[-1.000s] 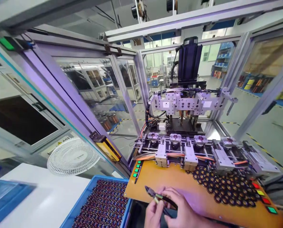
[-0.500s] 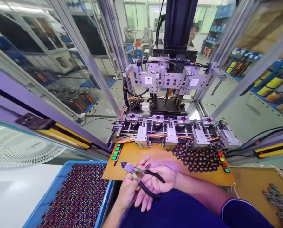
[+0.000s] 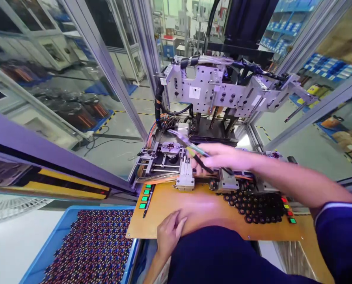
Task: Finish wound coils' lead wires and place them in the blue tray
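Observation:
My right hand (image 3: 214,156) grips a pair of diagonal cutting pliers (image 3: 198,160) by the dark handles, above the row of metal fixtures. The pliers' jaws point up and left, towards the back of the machine. Left of the pliers, the leftmost fixture (image 3: 170,147) carries a small dark round part. My right hand and forearm hide most of the middle fixtures. My left hand (image 3: 169,232) rests at the front edge of the orange-brown panel (image 3: 164,205), with nothing visible in it; its fingers are loosely bent and the thumb stands slightly apart.
Many black ring-shaped parts (image 3: 261,207) lie on the panel's right side, beside lit buttons (image 3: 286,207). A blue tray (image 3: 66,215) full of small parts stands at the left. Above the fixtures hangs a metal plate assembly (image 3: 211,92); aluminium posts (image 3: 95,51) frame the station.
My right hand has carried the pliers forward and up from in front of my body to over the fixtures. My left hand has let go of them and lowered to the panel's edge.

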Tool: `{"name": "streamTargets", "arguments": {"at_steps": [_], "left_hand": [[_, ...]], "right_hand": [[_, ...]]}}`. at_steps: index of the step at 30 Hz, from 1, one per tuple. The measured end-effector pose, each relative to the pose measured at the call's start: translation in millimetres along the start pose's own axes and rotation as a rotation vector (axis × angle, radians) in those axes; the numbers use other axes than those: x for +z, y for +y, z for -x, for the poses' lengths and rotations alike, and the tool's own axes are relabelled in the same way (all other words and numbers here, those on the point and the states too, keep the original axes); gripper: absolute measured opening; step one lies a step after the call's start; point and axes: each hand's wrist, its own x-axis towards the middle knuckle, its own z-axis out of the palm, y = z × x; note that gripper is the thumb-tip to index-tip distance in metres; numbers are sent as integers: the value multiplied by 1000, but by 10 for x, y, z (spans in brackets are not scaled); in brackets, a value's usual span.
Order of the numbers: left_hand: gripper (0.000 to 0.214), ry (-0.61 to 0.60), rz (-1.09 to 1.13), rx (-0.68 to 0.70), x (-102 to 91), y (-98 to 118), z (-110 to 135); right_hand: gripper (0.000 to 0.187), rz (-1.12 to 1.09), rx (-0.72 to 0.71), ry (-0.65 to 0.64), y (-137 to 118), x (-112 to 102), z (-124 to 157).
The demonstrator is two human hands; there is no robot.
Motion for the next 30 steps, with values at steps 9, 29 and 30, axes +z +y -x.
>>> {"name": "streamTargets", "arguments": {"at_steps": [9, 29, 30], "left_hand": [[15, 11, -57, 79, 69, -158, 57], [13, 19, -93, 76, 106, -210, 77], [12, 23, -91, 80, 109, -217, 77]], "right_hand": [[11, 203, 520, 122, -449, -365, -1346], [16, 250, 864, 136, -279, -307, -1606], [14, 238, 859, 143, -265, -309, -1611]]}}
